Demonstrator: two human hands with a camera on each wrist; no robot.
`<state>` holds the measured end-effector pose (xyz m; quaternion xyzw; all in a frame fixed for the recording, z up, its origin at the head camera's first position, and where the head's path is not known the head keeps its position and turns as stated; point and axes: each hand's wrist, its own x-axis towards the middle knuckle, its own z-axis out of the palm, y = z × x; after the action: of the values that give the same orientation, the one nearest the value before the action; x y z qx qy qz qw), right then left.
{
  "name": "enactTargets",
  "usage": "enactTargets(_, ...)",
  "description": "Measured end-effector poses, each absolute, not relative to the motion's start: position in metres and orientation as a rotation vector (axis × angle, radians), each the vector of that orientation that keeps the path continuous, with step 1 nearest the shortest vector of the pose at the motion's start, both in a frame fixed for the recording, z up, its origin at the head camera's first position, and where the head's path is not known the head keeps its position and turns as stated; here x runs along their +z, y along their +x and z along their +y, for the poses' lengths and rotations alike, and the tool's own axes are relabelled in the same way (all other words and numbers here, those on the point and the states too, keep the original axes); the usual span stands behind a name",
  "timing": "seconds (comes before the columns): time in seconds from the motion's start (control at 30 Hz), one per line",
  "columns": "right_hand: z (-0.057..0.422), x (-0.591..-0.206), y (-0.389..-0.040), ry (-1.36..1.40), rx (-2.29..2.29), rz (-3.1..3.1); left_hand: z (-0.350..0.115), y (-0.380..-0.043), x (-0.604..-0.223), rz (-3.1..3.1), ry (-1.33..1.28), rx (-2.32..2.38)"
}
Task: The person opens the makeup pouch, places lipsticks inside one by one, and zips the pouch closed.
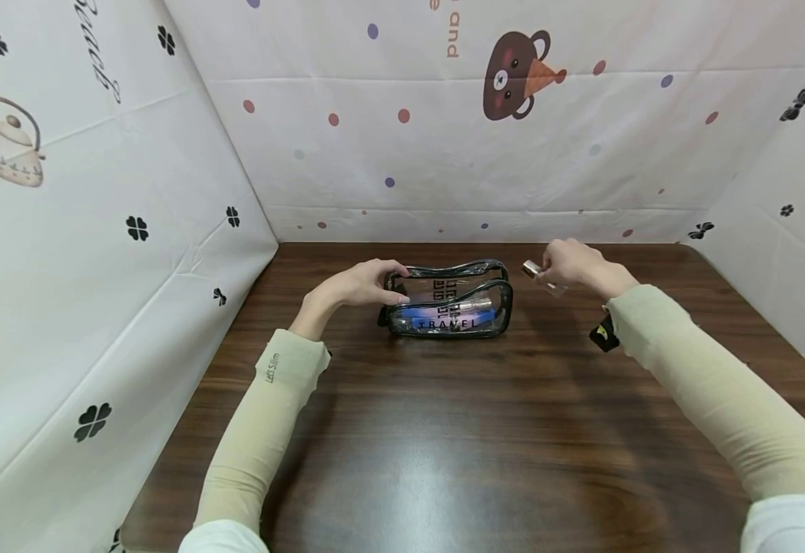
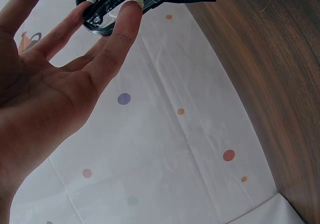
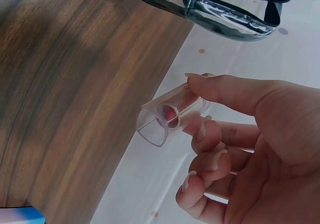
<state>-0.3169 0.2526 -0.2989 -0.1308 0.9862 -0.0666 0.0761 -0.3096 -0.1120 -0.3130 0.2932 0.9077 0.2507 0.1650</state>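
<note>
A clear pouch (image 1: 454, 290) with black piping and the word TRAVEL lies on the table, its top spread open. Through its wall show a blue-and-purple item (image 1: 444, 316) and a silvery tube. My left hand (image 1: 364, 284) holds the pouch's left end, thumb at the front rim and fingers at the back one. To the right of the pouch, above the table, my right hand (image 1: 571, 263) pinches a lipstick-like tube (image 3: 172, 112) between thumb and fingers. That tube has a clear cap with something reddish inside; its other end looks silvery in the head view.
A pink-and-blue box corner (image 3: 22, 215) shows at the lower left of the right wrist view. A black object (image 1: 604, 334) with a yellow-green mark is beside the right cuff. White patterned cloth (image 1: 402, 153) walls in the back and both sides of the brown table (image 1: 409, 430).
</note>
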Motion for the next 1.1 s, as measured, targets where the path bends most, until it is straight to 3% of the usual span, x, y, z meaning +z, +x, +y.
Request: enactTargets(1.1, 0.226, -0.271, -0.308, -0.406, -0.211, 3.010, -0.111, -0.310, -0.312, 2.604, 0.847, 0.701)
